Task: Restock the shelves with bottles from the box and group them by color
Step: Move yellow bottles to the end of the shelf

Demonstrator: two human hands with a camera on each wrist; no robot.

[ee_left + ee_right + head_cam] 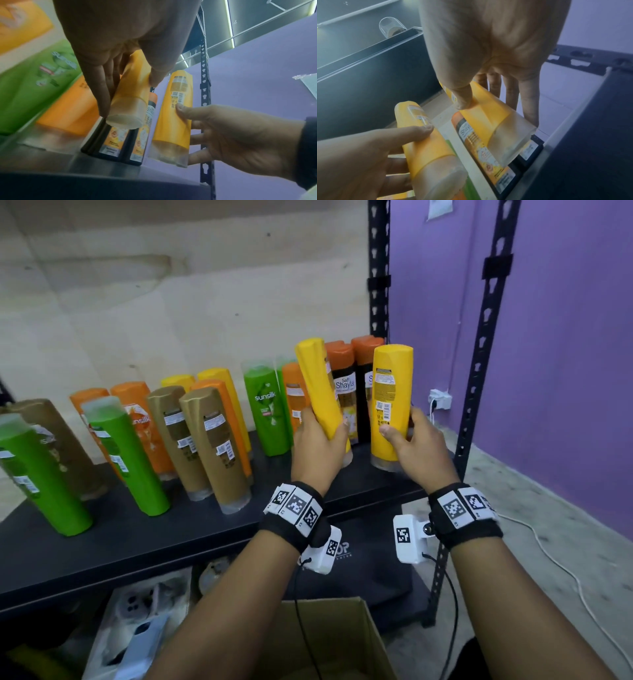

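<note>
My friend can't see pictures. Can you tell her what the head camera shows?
Two hands each hold a yellow bottle over a black shelf: left hand, right hand. Green, orange, gold and yellow bottles stand mixed along the shelf, and a cardboard box sits below.

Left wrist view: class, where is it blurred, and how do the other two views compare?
Left wrist view: the green bottle and orange bottle at left are smeared. Head view: mostly sharp, with edge bottles bowed by the wide lens. Right wrist view: dim, bluish, soft around the left hand.
</note>
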